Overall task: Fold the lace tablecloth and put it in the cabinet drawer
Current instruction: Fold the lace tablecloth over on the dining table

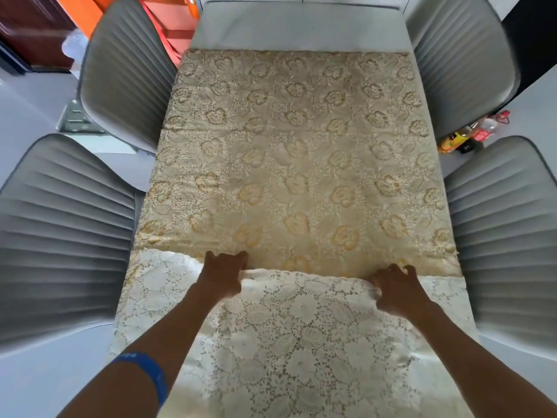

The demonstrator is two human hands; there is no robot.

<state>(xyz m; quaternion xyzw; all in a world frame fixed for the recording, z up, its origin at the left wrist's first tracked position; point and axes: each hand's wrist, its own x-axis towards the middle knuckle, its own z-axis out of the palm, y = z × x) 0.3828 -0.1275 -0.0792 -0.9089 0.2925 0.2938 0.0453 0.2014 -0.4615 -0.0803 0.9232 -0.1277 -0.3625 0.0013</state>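
Observation:
A cream and gold lace tablecloth (295, 152) with a flower pattern lies spread over most of the table (301, 28). Its near end is turned over onto itself, and the paler underside (289, 336) faces up. My left hand (224, 271) grips the edge of that turned-over part at the left. My right hand (398, 289) grips the same edge at the right. Both hands sit near the fold line, with the fingers curled into the cloth. A blue band is on my left forearm. No cabinet drawer is in view.
Four grey ribbed chairs (63, 236) stand close along the table's two long sides, two on each side. Bottles (470, 134) stand on the floor at the right. An orange object (168, 16) is at the far left behind the table.

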